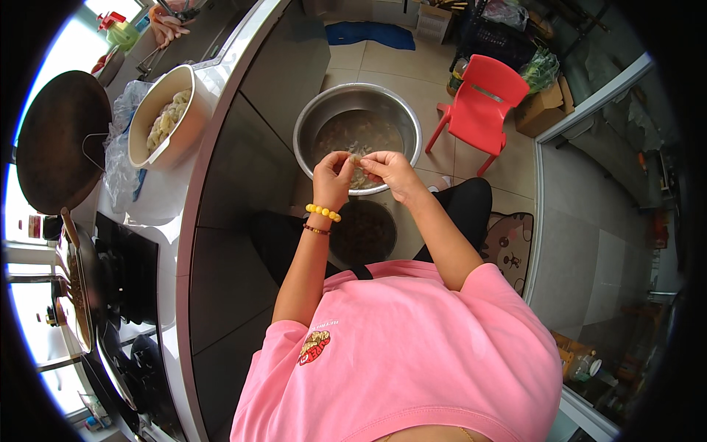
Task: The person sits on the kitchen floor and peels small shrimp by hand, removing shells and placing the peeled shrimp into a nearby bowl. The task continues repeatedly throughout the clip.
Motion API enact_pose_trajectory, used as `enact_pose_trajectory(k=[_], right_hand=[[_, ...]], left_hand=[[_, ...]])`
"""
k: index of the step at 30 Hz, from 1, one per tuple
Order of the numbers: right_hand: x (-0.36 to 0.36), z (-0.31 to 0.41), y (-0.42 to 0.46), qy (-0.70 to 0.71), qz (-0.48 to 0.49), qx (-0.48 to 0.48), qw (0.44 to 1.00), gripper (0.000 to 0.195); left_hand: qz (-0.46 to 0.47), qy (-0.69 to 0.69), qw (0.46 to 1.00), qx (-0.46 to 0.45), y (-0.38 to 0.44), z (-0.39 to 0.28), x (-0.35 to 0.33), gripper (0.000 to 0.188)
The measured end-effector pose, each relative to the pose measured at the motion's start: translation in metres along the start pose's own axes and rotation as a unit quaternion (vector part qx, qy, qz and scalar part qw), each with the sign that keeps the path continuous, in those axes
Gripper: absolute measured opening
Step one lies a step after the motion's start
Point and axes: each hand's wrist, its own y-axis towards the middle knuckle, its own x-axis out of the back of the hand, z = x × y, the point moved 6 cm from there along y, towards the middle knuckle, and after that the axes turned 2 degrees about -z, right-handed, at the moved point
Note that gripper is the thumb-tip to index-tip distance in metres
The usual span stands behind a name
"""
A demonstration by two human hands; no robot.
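Observation:
My left hand [330, 178] and my right hand [395, 174] meet over the near side of a wide stainless steel basin [302, 138]. Between their fingertips they pinch a small pale piece of food [355, 158], which looks like a shrimp. Murky water [353, 128] fills the lower part of the basin. More pale pieces [360, 179] show in it just below my hands, partly covered by them. Nearer to me, between my legs, stands a dark round container [364, 235]; its contents are too dim to tell. Two beaded bracelets circle my left wrist.
On the left counter, a cream plastic tub [182, 145] holds pale, shrimp-like pieces [169, 122]. Beside it are a plastic bag [119, 166], a large wok [61, 143] and a gas hob [135, 265]. A red plastic chair [480, 105] stands beyond the basin to the right.

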Motion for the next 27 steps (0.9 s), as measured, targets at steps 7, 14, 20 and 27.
enact_pose_trajectory(k=[7,14,20,27], right_hand=[[0.005,0.019,-0.002,-0.198,-0.049,0.111,0.973,0.018],[0.011,0.032,-0.006,-0.338,-0.102,0.195,0.915,0.02],[-0.009,0.029,-0.002,-0.124,-0.035,0.144,0.981,0.018],[-0.011,0.025,0.002,-0.114,-0.008,0.105,0.988,0.015]], left_hand=[[0.006,0.043,0.999,-0.015,-0.001,0.0,0.004,0.012],[-0.005,-0.02,0.999,0.044,-0.001,0.001,0.01,0.014],[0.006,-0.057,0.996,0.065,0.0,0.002,0.007,0.015],[0.021,-0.063,0.995,0.077,-0.002,-0.002,0.004,0.015]])
